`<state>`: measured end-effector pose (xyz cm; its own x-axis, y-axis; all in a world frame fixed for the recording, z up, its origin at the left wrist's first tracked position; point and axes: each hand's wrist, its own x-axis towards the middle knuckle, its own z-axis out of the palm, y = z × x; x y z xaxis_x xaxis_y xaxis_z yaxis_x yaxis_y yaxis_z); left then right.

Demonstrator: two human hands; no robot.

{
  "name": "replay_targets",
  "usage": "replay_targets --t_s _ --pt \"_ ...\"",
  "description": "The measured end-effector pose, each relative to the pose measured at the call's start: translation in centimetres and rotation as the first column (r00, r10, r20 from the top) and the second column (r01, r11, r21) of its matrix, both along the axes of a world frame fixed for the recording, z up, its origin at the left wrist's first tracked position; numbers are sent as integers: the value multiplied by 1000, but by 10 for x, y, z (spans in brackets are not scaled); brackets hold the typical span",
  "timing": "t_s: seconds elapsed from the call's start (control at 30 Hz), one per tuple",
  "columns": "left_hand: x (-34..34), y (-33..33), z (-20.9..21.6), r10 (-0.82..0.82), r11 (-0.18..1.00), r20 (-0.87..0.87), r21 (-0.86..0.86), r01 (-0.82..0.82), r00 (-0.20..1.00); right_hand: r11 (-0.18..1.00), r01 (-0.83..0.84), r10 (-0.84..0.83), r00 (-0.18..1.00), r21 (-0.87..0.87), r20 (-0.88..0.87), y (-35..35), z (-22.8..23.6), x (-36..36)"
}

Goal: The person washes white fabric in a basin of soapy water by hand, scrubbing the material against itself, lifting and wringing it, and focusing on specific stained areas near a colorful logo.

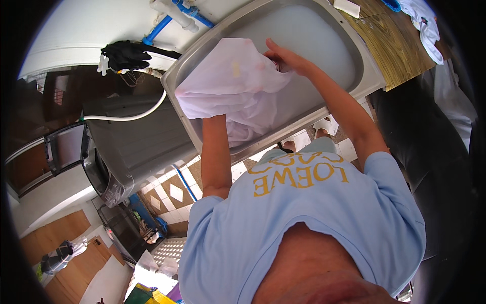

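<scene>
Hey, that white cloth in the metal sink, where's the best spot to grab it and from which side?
Probably grip the white cloth at its bunched upper edge near the right hand, coming from above. The folds gather thickest there, while the rest drapes loose and wide over the rim of the metal sink. The left hand is hidden under the cloth, seemingly supporting the low end.

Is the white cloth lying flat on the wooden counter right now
No, the white cloth is bunched over the steel sink, gripped by the right hand.
</scene>
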<state>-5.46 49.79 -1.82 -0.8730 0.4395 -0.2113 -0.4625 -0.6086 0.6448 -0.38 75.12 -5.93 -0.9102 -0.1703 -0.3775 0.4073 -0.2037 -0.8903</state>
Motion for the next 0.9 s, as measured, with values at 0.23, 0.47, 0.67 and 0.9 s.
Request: replay_targets --t_s 0.23,0.47,0.67,0.9 --pt "-22 13 14 -47 999 -42 -28 46 998 916 105 -152 984 -388 -94 16 16 7" --pt "-40 32 23 -111 993 -66 -54 107 992 874 287 -222 954 -392 203 34 -18 -7" --pt "-50 28 30 -91 995 -85 -59 86 992 669 311 -288 946 -675 150 38 27 14" --pt "-54 50 21 -139 989 -77 -55 135 987 768 264 -167 962 -583 216 12 14 3"
